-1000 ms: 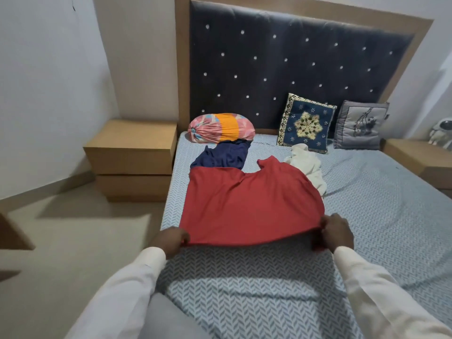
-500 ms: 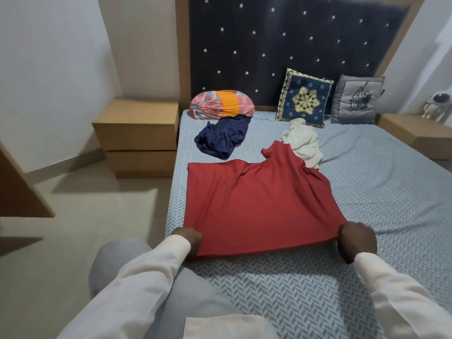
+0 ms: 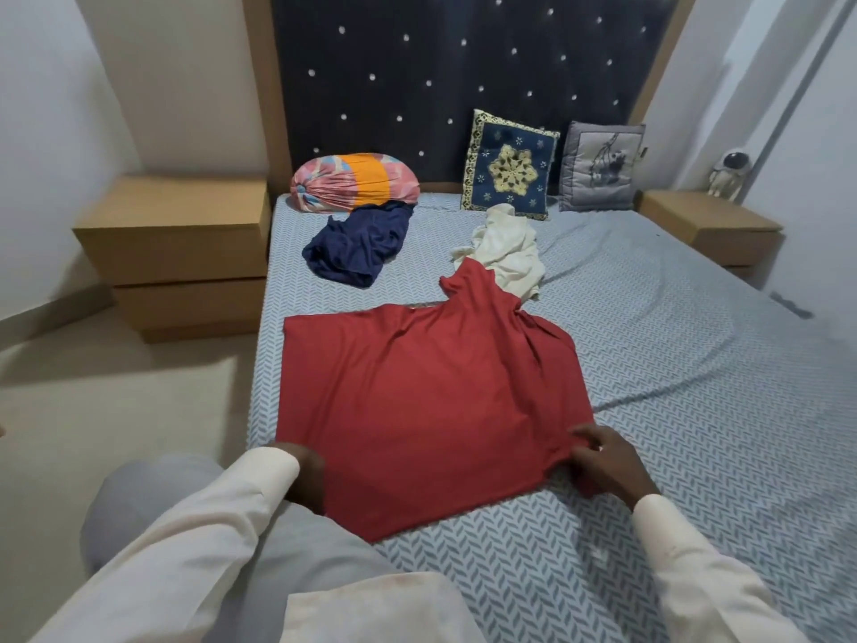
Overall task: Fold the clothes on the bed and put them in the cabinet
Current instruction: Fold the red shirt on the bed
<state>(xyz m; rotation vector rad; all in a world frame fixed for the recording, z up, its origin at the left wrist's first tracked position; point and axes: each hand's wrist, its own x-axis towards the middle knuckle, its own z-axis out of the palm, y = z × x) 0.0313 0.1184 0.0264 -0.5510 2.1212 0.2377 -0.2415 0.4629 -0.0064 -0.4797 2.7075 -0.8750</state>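
Two grips work the near hem of the shirt. The right grip pinches the hem, cloth bunched under its curled fingers; it has slid inward from the outer corner it held half a second ago. The left grip sits at the opposite corner with its fingers hidden under the cloth, so I cannot tell whether it clasps. The shirt, lifted taut a second ago, now lies spread flat on the bed, collar end farthest away. Spreading looks done, so folding can begin. A navy garment and a cream garment lie beyond, unfolded.
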